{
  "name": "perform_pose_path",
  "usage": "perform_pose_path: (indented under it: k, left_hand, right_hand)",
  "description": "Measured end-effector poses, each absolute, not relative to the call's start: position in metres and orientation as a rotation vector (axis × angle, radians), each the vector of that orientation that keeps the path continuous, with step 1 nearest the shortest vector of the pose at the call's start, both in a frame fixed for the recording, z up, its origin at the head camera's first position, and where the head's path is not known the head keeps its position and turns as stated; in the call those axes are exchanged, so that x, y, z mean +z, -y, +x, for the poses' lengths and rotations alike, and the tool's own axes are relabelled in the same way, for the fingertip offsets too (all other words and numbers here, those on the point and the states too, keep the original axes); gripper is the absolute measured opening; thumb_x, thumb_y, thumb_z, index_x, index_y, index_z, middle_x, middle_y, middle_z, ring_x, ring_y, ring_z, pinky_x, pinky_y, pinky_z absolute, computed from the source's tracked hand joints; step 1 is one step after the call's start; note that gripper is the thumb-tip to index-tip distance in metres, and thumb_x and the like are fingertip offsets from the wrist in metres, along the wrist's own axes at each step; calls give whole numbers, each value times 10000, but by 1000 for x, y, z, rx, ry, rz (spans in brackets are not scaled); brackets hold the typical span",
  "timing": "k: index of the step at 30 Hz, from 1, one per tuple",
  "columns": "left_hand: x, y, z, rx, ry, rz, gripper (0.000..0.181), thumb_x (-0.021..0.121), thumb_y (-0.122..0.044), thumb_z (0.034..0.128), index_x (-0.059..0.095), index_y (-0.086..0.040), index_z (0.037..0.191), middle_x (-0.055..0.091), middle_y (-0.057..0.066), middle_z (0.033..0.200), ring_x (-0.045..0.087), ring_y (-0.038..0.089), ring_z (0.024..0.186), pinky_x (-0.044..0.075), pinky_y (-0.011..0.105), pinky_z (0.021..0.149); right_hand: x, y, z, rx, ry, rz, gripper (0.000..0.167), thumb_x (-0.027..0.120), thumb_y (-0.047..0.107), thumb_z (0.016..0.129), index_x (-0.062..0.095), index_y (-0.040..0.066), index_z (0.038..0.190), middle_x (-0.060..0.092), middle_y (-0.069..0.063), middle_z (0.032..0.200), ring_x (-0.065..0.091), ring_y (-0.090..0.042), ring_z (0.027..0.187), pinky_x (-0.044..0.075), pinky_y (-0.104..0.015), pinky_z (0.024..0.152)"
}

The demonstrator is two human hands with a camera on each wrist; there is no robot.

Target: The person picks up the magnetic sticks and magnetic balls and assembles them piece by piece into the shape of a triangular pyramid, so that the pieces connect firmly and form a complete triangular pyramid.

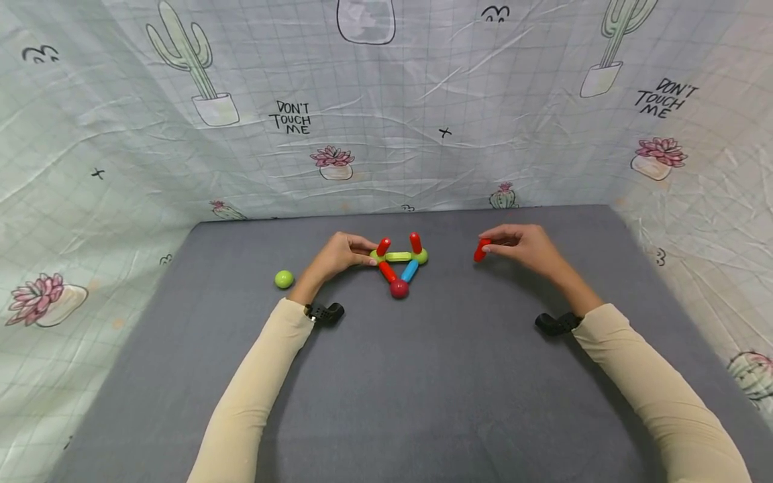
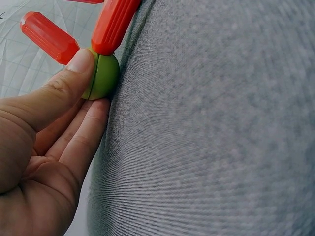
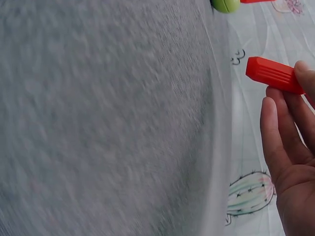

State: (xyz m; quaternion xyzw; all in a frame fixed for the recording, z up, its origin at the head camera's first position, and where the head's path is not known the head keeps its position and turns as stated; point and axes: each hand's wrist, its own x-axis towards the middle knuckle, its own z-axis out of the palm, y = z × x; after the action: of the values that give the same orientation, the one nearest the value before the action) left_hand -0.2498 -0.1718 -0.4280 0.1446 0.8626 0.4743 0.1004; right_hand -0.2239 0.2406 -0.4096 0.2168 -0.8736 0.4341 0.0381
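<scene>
A triangle of toy rods and balls lies on the grey table. Its corners are a left green ball [image 2: 105, 76], a right green ball [image 1: 421, 256] and a red ball [image 1: 399, 288]. A yellow-green rod [image 1: 398, 257], a blue rod [image 1: 409, 271] and a red rod [image 1: 388, 272] link them. Two more red rods stick up from the green balls. My left hand [image 1: 344, 256] pinches the left green ball between thumb and fingers. Right of the triangle, my right hand [image 1: 521, 245] holds a loose red rod [image 3: 273, 74] by one end, tilted and apart from the triangle.
A loose green ball [image 1: 284, 279] rests on the table left of my left hand. The grey table [image 1: 423, 389] ends at a patterned cloth [image 1: 410, 107] that hangs behind and at both sides. Each wrist wears a black strap with a camera.
</scene>
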Motion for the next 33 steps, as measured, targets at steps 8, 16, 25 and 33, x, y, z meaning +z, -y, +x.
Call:
perform_pose_path:
  k: [8,16,25,33]
  left_hand:
    - [-431,172,-249,1388,-2555,448,326,858,-128,830,781,-54,1138,772,99,1064,715,165,957,562,259,792]
    - [-430,172,-248,1389,-2561,457,321,856,-118,830,782,-50,1134,773,100,1051,710,156,931,557,243,768]
    - [-429,172,-250,1401,-2548,443,326,851,-97,831,775,-34,1142,769,117,1067,706,153,936,560,239,766]
    - [-431,172,-252,1397,-2546,438,329,857,-104,826,775,-32,1136,768,115,1072,697,156,948,553,239,775]
  right_hand:
    - [-414,-232,-217,1397,2634,683,308,806,185,891,768,72,1175,770,-68,1073,715,-38,860,563,-179,735]
    - [-406,-225,-216,1422,2623,668,289,812,212,888,779,116,1158,772,-36,1058,710,-39,870,560,-182,742]
    - [-403,-217,-214,1431,2618,691,306,823,171,873,773,91,1164,773,-64,1053,714,-38,864,557,-171,742]
    - [-377,-197,-195,1414,2649,732,268,787,55,889,755,-9,1147,764,-150,1045,723,-90,867,549,-160,748]
